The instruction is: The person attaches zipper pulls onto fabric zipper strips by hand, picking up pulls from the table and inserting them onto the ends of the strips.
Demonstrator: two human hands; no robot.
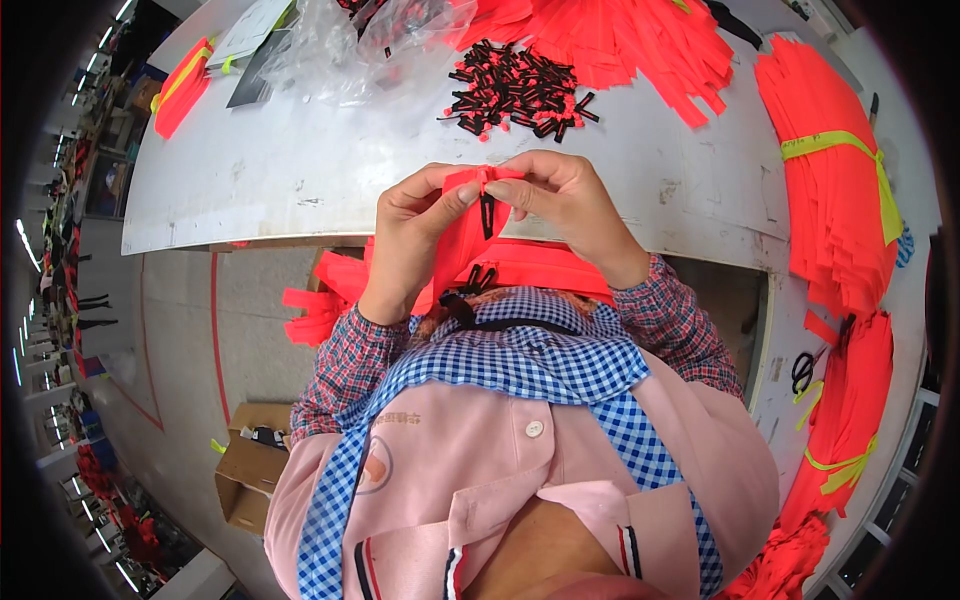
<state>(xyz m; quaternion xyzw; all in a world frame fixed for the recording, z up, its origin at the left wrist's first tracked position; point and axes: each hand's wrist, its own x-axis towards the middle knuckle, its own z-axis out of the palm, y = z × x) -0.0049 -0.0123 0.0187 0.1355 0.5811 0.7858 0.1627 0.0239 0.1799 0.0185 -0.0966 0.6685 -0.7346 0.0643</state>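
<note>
Between my two hands, just above the table's near edge, is a bright coral-red zipper strip (pixel 459 232) with a black puller (pixel 488 215) hanging from it. My left hand (pixel 417 210) pinches the strip between thumb and fingers on the left of the puller. On the other side my right hand (pixel 575 200) is closed on the top of the strip, its thumb beside the slider, which is mostly hidden by the fingertips. More red strips (pixel 540 262) lie across my lap, with further black pullers (pixel 480 275) on them.
A heap of black pullers with red bits (pixel 515 92) lies on the white table (pixel 300 170) beyond my hands. Behind it are fanned red strips (pixel 610 40) and clear plastic bags (pixel 350 50). Yellow-tied red bundles (pixel 835 190) and scissors (pixel 802 372) lie at right; a cardboard box (pixel 245 470) stands lower left.
</note>
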